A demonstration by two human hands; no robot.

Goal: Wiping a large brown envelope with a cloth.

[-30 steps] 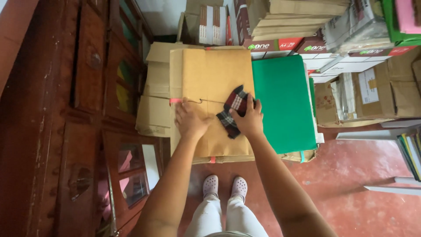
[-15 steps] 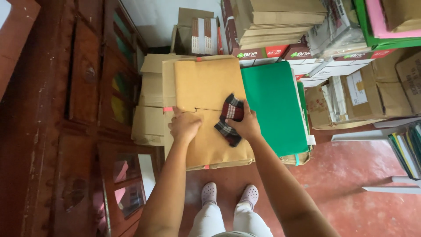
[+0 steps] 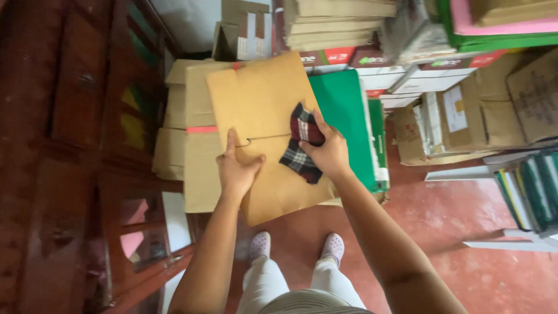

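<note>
Since half a second ago the flat brown cardboard sheet [image 3: 261, 116] has turned, its far edge now swung to the right so it lies slanted across the stack, with its near corner hanging out over the red floor [image 3: 453, 227]. The left hand [image 3: 237, 168] lies flat on the lower left part of this sheet, fingers spread and the forefinger pointing up along it, pressing on it rather than gripping it. The right hand [image 3: 328, 152] is closed on a crumpled red, black and white checked cloth [image 3: 299, 148] and presses that cloth against the cardboard near the sheet's right edge; the two hands sit apart, with a stretch of bare cardboard between them. Under the slanted sheet lie further pale cardboard pieces [image 3: 186, 110], one of them marked by a strip of pink tape [image 3: 201, 129]. Just to the right, partly covered by the sheet's corner, is a stack of bright green board [image 3: 346, 110]. Behind these stand stacked cartons [image 3: 337, 23] and red-and-white boxes [image 3: 360, 58], and more brown cartons [image 3: 500, 110] are heaped at the right. A dark wooden cabinet with glass panes [image 3: 70, 145] fills the left side. Below, the person's white trousers and pale clogs [image 3: 260, 244] show above the floor.
</note>
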